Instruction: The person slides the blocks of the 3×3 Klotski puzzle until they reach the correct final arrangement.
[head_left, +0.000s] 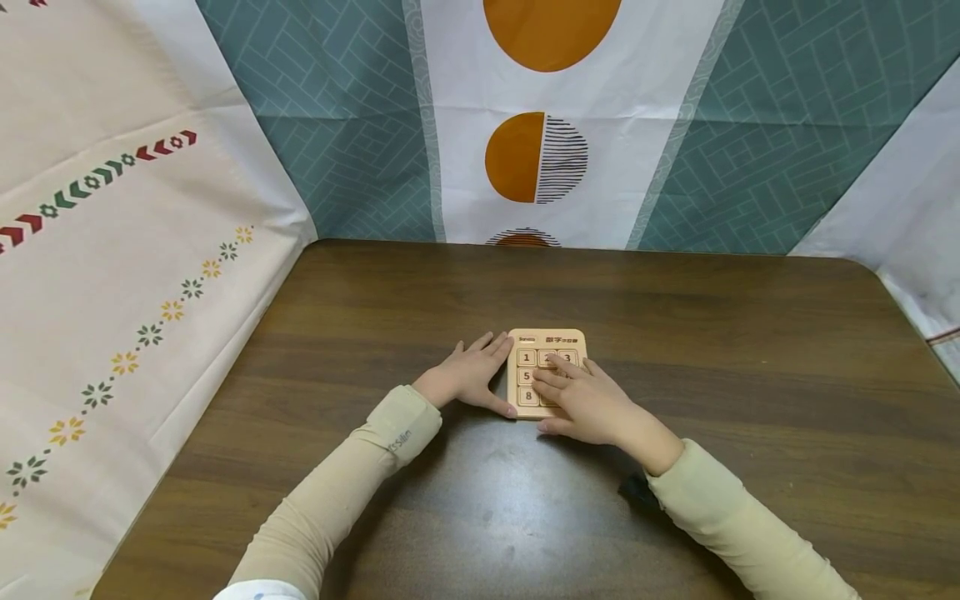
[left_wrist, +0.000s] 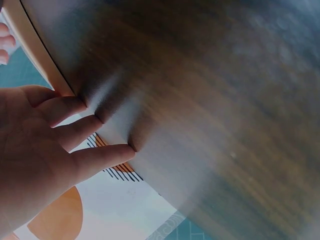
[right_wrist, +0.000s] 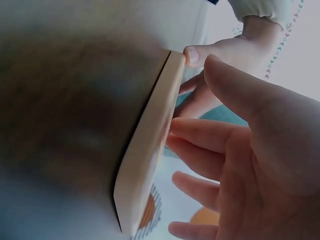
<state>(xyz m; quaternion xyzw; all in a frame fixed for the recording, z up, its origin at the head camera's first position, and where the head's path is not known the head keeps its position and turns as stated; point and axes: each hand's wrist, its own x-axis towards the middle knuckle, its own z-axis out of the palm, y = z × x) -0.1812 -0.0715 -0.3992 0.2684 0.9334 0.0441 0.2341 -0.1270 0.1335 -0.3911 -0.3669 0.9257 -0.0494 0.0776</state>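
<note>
A pale wooden number puzzle board lies flat on the brown table, with square numbered tiles such as 1, 5 and 8 showing. My left hand rests along its left side, thumb by the lower left corner and fingers stretched toward the upper left. In the left wrist view, the straight fingers of that hand reach down to the tabletop. My right hand lies over the right part of the board, fingertips on the tiles in the middle, hiding several of them. The right wrist view shows these fingers extended at the board's top face.
The brown wooden table stretches out on all sides of the board. A small dark object shows beside the right sleeve. Patterned cloth hangs behind the table's far edge, and a white embroidered cloth lines the left.
</note>
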